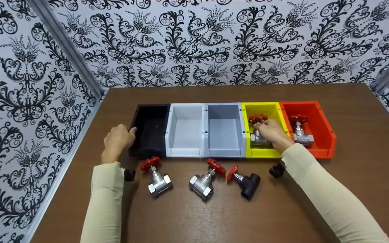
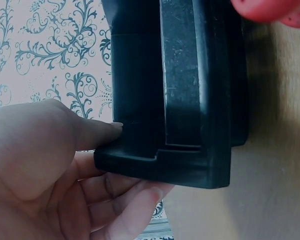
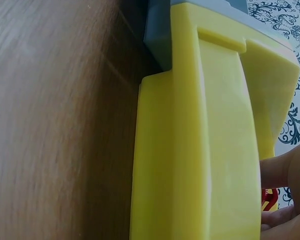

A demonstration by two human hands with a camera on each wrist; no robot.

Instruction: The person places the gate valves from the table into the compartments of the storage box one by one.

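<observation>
My left hand grips the left wall of the black bin. In the left wrist view its thumb lies inside the wall and the fingers curl outside. My right hand reaches into the yellow bin and pinches a metal valve near the stem, just under its red handwheel. The right wrist view shows mostly the yellow front wall; fingers and a bit of red handwheel appear behind it, the valve body hidden.
A white bin and grey bin stand between. The orange bin holds another metal valve. In front lie two metal valves with red handwheels and a black-bodied valve with a red handle. Patterned walls enclose the table.
</observation>
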